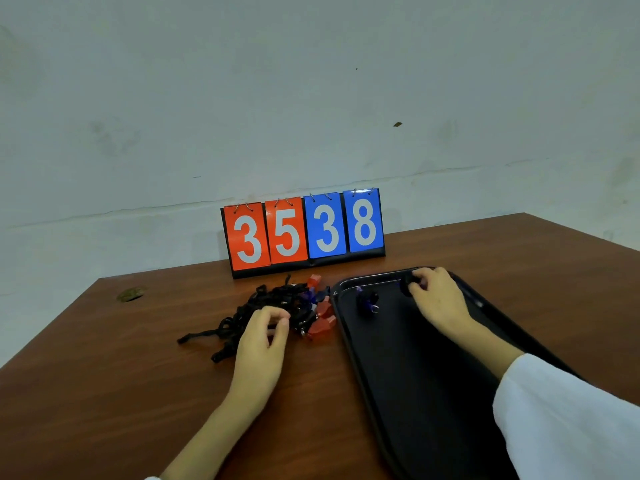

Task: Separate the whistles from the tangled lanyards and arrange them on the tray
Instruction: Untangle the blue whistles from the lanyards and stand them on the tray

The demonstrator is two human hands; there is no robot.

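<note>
right hand point(434, 294) pinches dark whistle point(406, 285) at tray point(415, 375) far end, centre-right of frame. left hand point(263, 336) curled over lanyard tangle point(252, 306), grip unclear. Whistles likely light, hard, slick; cords limp, so grab the bodies.

open: table point(104, 375) front-left | blocked: scoreboard point(304, 233) behind lanyard pile point(277, 296); tray point(415, 375) right

A scoreboard point(303, 233) stands at the table's point(104, 393) 12 o'clock edge. The lanyard tangle point(263, 306) lies before it, with a tray point(415, 375) bearing whistles point(367, 301) at the tangle's 3 o'clock.
</note>
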